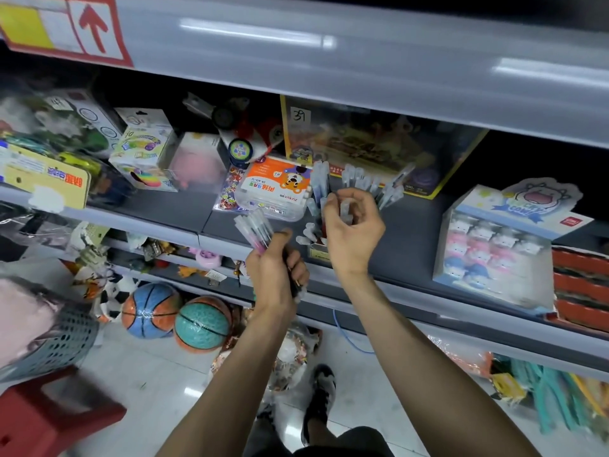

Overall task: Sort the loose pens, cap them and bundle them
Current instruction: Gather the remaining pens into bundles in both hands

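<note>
My left hand (276, 268) grips a bunch of pens (255, 229) with clear caps and pink barrels, their capped ends fanning up and to the left. My right hand (352, 225) hovers over the grey shelf (412, 232) and pinches a clear-capped pen (346, 209) between its curled fingers. Behind and around it, several more pens (362, 183) with clear caps stand or lean in a loose cluster. A few lie below the right hand (308, 234), beside a small box.
An orange and white plastic case (276, 189) lies left of the pens, with a yellow boxed toy (372, 143) behind. A display box of figures (501, 249) sits to the right. Balls (178, 318), a grey basket (62, 341) and a red stool (49, 413) are on the floor.
</note>
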A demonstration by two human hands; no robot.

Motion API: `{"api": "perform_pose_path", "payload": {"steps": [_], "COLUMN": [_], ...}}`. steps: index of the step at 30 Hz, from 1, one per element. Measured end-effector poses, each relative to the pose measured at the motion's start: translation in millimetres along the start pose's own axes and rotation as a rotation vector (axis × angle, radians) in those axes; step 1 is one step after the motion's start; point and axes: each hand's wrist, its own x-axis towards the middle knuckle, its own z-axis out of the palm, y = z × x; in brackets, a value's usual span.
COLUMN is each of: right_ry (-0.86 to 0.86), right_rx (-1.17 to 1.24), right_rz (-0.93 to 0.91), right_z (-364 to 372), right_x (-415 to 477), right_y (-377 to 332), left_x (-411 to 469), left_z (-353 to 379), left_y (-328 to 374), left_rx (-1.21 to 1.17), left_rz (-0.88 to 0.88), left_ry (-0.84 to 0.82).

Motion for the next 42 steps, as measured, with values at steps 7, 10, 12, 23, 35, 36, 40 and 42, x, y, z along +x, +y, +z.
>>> {"api": "perform_pose_path", "payload": {"steps": [7,10,12,23,35,36,40,42], "right_ry": [-0.078,-0.096,-0.172,-0.525,-0.381,-0.376,-0.347,-0.333], "right_rx": [0.061,0.027,0.042,0.183,0.278,0.279,0.313,0.353], "right_rz": [-0.016,0.000,0.035,0.336,0.540,0.555,0.576,0.589], "right_z": [-37,-62,-78,-117,-111,-111,-104,-102], "right_x": [1,-3,-5,-5,-4,-3,-4,-2], "right_y": [-28,-46,-56,-62,-41,-41,-44,-47], "left_x": [-12,-19,-24,-37,-28,-26,-22,-20], "left_z": [10,20,26,59,65,64,63,60], "left_y": [-1,-8,-13,-30,-36,-36,-31,-29], "left_rx": [0.234,0.386,0.474,0.842,0.911,0.899,0.896,0.926], "left_rz": [0.115,0.175,0.178,0.202,0.144,0.135,0.115,0.103], "left_ry": [-0.206,-0.312,-0.391,-0.749,-0.831,-0.822,-0.804,-0.781]}}
